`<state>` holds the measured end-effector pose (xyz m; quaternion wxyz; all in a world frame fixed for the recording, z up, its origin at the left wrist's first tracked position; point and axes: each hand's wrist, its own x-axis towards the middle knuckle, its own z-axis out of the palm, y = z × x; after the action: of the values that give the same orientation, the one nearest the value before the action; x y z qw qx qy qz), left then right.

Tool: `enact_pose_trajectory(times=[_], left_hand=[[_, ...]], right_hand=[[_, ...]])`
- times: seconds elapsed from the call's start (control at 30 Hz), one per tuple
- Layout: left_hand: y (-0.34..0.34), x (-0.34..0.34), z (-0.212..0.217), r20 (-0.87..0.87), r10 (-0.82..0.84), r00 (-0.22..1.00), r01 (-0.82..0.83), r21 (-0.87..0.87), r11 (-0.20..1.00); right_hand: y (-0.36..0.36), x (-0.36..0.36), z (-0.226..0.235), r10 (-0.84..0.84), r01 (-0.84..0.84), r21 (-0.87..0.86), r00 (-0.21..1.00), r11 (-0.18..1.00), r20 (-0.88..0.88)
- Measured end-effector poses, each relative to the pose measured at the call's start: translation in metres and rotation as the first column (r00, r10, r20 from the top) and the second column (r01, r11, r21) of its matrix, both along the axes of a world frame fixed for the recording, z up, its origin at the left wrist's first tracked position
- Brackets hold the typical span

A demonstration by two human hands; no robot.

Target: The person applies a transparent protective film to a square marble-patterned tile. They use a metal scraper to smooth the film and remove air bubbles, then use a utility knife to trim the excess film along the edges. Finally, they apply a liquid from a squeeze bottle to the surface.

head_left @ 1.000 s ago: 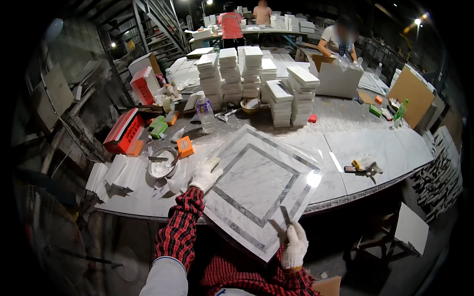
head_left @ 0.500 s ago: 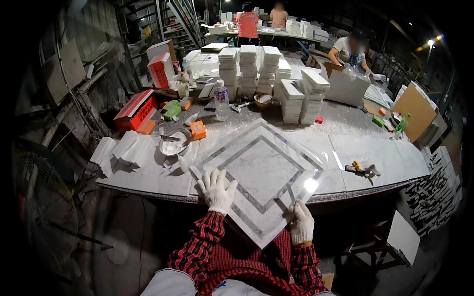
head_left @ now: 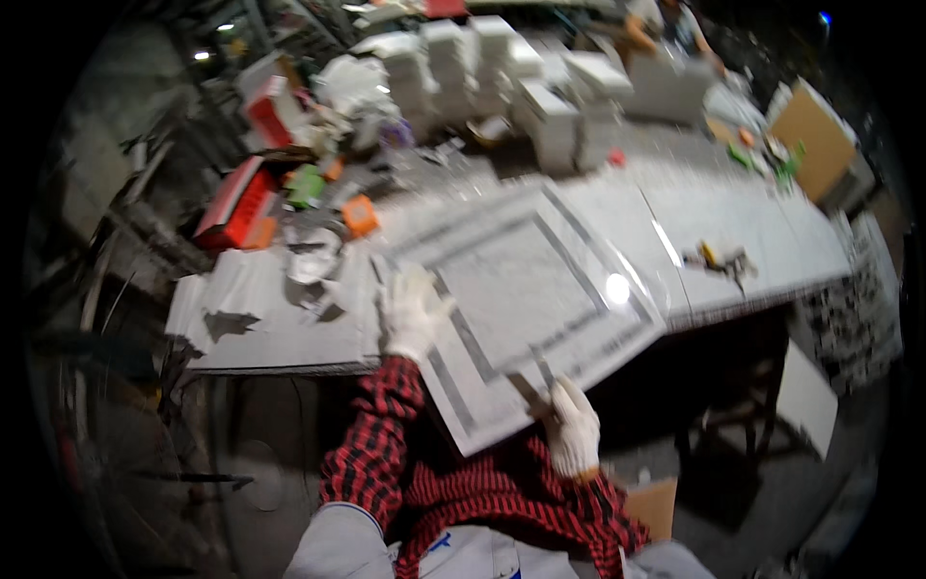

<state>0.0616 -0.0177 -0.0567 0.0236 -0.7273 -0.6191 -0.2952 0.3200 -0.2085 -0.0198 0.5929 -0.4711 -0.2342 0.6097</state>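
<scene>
A square marble tile (head_left: 511, 285), white with grey inlaid bands, lies turned on the bench, its near corner over the front edge. My left hand (head_left: 415, 311), in a white knit glove, rests flat on the tile's left side with fingers apart. Beside the tile's near right edge, my gloved right hand (head_left: 573, 425) is closed on a thin blade-like tool (head_left: 545, 371). The tool's tip is over the tile, and its exact kind is blurred. A bright reflection shines on the tile's right part.
White tile stacks (head_left: 548, 125) stand behind. Left are a bowl of white material (head_left: 316, 257), an orange box (head_left: 360, 216) and a red box (head_left: 231, 205). A dirty glove (head_left: 725, 261) lies right. Across the bench, a person (head_left: 666, 29) is beside a cardboard sheet (head_left: 667, 89).
The view has shifted and blurred. The tile has turned clockwise, its near corner moving left. My left hand stays on its left side; my right hand keeps the tool by its near right edge.
</scene>
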Motion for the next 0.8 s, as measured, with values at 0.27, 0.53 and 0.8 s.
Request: enact_pose_trajectory(times=[0.27,0.53,0.8], left_hand=[[0.015,-0.004,0.013,-0.128,-0.044,0.991,0.031,-0.101,0.994],[-0.017,0.082,0.055,-0.139,-0.373,0.917,0.327,-0.273,0.905],[-0.06,0.171,0.086,0.189,-0.636,0.748,0.66,-0.313,0.683]], right_hand=[[-0.003,-0.001,0.018,-0.192,0.172,-0.213,0.979,0.962,-0.075],[-0.006,0.083,0.009,-0.445,0.492,-0.151,0.856,0.857,0.264],[0.02,0.119,0.006,-0.574,0.671,-0.05,0.668,0.739,0.474]])
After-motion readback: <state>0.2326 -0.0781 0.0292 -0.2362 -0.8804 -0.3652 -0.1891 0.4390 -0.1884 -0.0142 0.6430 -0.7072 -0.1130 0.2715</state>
